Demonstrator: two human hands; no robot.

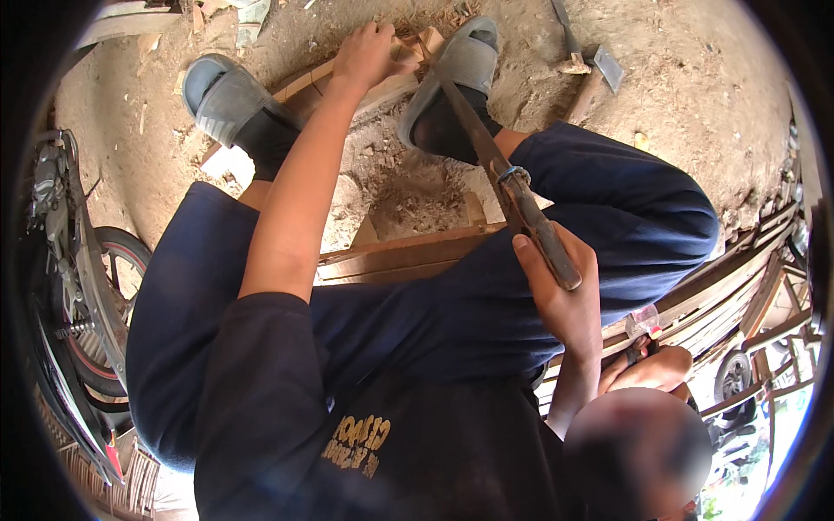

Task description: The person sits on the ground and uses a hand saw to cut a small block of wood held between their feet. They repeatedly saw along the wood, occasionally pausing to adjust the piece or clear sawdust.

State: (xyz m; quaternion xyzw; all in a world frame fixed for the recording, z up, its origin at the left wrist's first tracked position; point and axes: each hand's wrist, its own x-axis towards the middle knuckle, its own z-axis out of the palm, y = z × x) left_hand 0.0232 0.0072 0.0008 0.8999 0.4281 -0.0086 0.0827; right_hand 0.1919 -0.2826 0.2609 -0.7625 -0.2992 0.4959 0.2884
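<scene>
Wooden-handled blade point(492, 156) tight in right hand point(569, 304); left hand point(369, 56) over wood piece point(405, 49), grip unclear

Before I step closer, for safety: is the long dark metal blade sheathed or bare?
Bare: the blade shows uncovered beyond the brown wooden handle the right hand grips.

tool hndl point(540, 227): dk brn | wood point(393, 89): tan | trsrs point(382, 321): navy | shirt point(469, 443): blk, yel print

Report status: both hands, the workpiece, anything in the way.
Right hand gripping long-bladed tool by its handle. Left hand at wood piece. Right sandal close alongside the blade; contact unclear.
</scene>
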